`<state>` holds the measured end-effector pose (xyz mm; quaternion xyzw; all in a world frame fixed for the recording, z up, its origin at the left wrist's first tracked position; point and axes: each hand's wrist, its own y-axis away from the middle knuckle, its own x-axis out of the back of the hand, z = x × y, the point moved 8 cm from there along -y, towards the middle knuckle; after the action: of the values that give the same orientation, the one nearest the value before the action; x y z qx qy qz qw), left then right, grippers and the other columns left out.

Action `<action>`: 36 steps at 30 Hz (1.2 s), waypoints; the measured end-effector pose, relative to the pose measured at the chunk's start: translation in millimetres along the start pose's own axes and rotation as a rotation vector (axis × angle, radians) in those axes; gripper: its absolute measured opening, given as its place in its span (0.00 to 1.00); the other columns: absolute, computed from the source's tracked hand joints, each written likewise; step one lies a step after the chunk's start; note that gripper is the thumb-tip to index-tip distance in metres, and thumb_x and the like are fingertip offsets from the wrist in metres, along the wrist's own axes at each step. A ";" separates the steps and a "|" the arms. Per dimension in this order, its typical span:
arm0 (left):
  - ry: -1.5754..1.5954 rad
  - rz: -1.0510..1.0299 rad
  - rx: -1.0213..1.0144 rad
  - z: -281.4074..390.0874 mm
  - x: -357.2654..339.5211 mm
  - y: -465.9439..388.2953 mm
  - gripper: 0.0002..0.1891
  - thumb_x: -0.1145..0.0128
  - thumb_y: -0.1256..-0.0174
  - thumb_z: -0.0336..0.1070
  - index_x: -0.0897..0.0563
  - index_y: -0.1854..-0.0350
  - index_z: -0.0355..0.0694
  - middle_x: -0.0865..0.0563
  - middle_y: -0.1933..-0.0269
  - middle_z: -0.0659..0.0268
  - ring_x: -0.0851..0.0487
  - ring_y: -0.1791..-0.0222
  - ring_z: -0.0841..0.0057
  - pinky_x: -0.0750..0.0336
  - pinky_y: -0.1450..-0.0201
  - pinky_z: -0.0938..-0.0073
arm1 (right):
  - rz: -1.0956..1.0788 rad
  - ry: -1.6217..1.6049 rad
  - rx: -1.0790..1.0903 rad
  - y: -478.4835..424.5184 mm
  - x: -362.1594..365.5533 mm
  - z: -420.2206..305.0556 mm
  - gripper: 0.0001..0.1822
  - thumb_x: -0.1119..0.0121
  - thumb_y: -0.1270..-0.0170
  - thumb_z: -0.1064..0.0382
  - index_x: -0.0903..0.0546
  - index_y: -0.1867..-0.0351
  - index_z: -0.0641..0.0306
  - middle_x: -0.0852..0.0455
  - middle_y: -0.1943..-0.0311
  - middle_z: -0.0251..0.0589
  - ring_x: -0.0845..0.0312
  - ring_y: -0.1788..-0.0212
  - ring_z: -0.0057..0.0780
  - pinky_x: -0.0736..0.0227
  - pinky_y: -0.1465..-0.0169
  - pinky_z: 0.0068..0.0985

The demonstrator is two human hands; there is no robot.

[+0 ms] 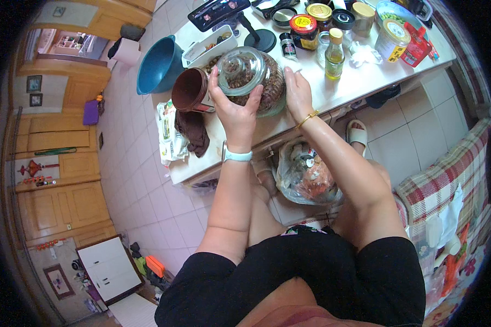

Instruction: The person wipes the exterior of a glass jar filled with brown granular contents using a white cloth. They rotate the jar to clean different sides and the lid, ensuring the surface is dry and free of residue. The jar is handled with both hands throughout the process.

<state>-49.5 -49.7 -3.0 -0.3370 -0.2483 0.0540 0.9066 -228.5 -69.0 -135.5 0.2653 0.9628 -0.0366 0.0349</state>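
In front of me on the table stands a wide glass jar [273,88] filled with dark brown, crumbly pieces. Its clear glass lid [245,69] has a round knob and sits tilted over the jar's left part. My left hand [236,108] grips the lid's rim, thumb on the near right and fingers on the left. My right hand [298,92] lies along the jar's right side, its fingertips by a bit of white tissue [291,64]; whether it presses on the glass is hidden. Left of the jar, an open brown plastic tub [188,90] lies tipped, its mouth toward the left.
A blue basin [159,65], a white tray [212,45] and a phone on a stand [260,40] are behind. Right stand lidded jars [304,29] and an oil bottle [334,55]. A dark cloth [193,133] lies near the left edge; below hangs a rubbish bag [307,175].
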 end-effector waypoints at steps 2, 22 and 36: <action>-0.013 0.003 -0.014 -0.1 0.0 0.8 0.52 0.19 0.44 0.47 0.38 0.23 0.30 0.31 0.26 0.47 0.31 0.25 0.53 0.40 0.20 0.55 | -0.042 -0.051 0.110 5.0 1.2 -46.6 0.23 0.47 0.19 0.50 0.16 0.56 0.74 0.15 0.62 0.59 0.17 0.56 0.53 0.25 0.47 0.39; -0.044 0.019 -0.016 1.6 -0.4 3.1 0.52 0.20 0.41 0.47 0.39 0.22 0.30 0.31 0.25 0.45 0.32 0.24 0.51 0.40 0.20 0.54 | 0.032 0.045 0.444 41.7 7.2 -98.6 0.15 0.40 0.24 0.60 0.14 0.44 0.67 0.15 0.51 0.51 0.18 0.55 0.48 0.22 0.49 0.38; -0.038 0.029 0.003 1.7 -0.8 3.2 0.53 0.21 0.41 0.48 0.40 0.21 0.29 0.32 0.25 0.45 0.33 0.24 0.50 0.41 0.20 0.55 | 0.018 -0.003 0.398 31.4 6.1 -81.2 0.17 0.42 0.24 0.59 0.15 0.44 0.67 0.14 0.50 0.54 0.19 0.47 0.52 0.25 0.42 0.40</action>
<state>-50.8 -46.4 -4.2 -0.3380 -0.2603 0.0741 0.9014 -221.5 -31.8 -56.9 0.2755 0.9342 -0.2263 -0.0167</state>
